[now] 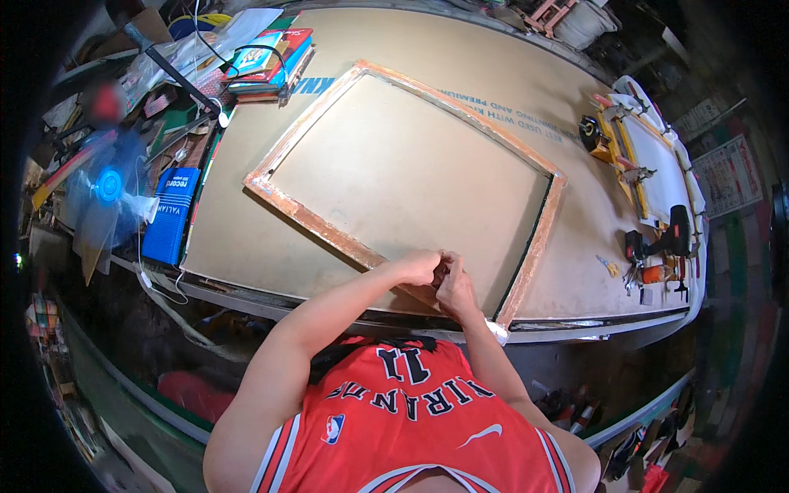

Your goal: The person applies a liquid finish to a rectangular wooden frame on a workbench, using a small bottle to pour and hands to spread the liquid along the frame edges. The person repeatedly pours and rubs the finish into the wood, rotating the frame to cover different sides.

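Observation:
A worn wooden frame (322,232) with flaking reddish-brown and whitish surfaces lies aslant on a tan board (226,246). Over its near bar, my left hand (417,268) and my right hand (457,289) meet, fingertips pinched together. Both are closed, and whatever may be between the fingers is hidden or too small to make out. White material (497,332) shows at the frame's near right corner. Inside the frame the tan board is visible.
Books (267,70) are stacked at the far left, near a blue record book (171,215) and a small blue fan (108,186). To the right lie yellow-handled scissors (608,265), a cordless drill (675,234), and a clamped yellow-edged frame (626,164).

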Demonstrator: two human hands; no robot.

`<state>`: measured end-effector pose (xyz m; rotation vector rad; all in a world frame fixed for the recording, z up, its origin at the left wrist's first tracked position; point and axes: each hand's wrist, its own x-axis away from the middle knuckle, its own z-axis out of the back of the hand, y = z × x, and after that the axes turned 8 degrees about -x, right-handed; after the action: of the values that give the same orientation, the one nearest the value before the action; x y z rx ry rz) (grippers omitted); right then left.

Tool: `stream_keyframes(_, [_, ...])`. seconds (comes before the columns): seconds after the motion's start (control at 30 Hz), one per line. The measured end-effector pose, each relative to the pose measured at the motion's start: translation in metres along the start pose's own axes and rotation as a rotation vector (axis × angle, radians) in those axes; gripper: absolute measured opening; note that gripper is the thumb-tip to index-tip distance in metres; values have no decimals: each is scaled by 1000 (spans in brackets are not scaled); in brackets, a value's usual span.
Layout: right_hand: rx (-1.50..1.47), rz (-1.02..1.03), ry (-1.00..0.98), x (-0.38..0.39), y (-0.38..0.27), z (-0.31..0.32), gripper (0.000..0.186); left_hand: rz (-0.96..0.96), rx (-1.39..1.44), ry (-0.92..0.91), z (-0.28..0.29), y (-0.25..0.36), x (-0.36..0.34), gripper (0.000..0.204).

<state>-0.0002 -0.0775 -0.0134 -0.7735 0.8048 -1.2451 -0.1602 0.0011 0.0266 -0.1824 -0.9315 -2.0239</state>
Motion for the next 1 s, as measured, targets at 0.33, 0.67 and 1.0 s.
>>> stream_keyframes(0.33, [-56, -7, -121, -1, -25, 8, 40, -17, 267, 386, 56, -98, 25, 6])
stream_keyframes(0.67, [303, 22, -334, -42, -97, -19, 37, -123, 937, 372, 65, -68, 28, 11])
stream_keyframes(1.0, [306, 285, -424, -24, -49, 25, 27, -301, 77, 22, 40, -46, 7, 23])
